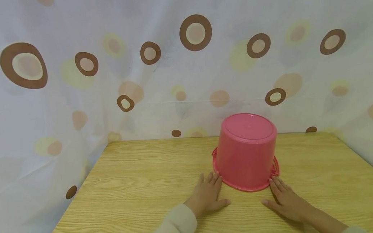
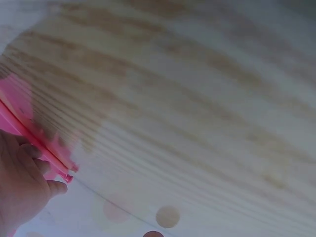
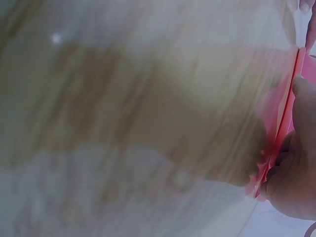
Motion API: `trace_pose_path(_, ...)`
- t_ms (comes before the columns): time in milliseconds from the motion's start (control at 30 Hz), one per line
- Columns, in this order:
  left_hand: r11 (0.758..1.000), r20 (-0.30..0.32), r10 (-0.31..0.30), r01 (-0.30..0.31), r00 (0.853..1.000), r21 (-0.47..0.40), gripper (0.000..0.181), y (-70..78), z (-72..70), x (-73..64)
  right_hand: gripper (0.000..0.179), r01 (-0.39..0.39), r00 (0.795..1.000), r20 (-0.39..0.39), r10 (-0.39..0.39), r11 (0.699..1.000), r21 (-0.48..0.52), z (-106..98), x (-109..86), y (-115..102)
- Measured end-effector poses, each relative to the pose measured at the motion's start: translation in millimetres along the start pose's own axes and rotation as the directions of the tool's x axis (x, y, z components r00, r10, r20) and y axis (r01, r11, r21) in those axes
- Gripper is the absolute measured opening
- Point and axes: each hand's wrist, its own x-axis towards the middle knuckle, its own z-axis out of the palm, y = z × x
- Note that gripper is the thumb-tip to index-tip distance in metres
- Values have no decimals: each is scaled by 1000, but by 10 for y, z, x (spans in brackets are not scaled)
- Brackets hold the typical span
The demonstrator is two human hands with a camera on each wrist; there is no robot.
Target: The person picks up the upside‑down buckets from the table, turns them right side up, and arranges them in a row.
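Item 1: your L sleeve, pale, long, cuff at the wrist. Item 2: your R sleeve, pale, only a bit showing at the bottom edge.

Item 3: your L hand, palm down; fingers extended, tips at the near-L edge of the bucket, thumb out to the R, gripping nothing. Item 4: your R hand, palm down; fingers extended, tips at the near-R edge, thumb out to the L, likewise gripping nothing (your thumbs point roughly at each other).

Item 5: pink plastic bucket, qty. 1, upside down, base up, rim down on the tabletop, just beyond & btwn your hands, a bit R of ctr. Red-pink handle parts at the rim, L & R sides. Both wrist cams show pink rim by your fingers, w/ blur.

Item 6: tabletop, yellowish wood grain, under all of the above.

Item 7: backdrop, white sheet w/ brown, peach & yellow spots, behind & along both sides.
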Motion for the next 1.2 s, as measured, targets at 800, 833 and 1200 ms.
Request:
trace_pose_path(800,993,-51,57,-62,997,-101,81,-153,137,-124,76,31,999,-12,-31,999,-17,58,22,-47)
trace_pose_path(833,992,-51,59,-64,997,-111,81,-157,135,-133,76,30,999,-11,-30,999,-17,60,24,-49)
trace_pose_path(1200,994,-11,47,-48,999,-100,80,-183,93,-200,77,40,999,-8,-40,999,-18,79,54,-73)
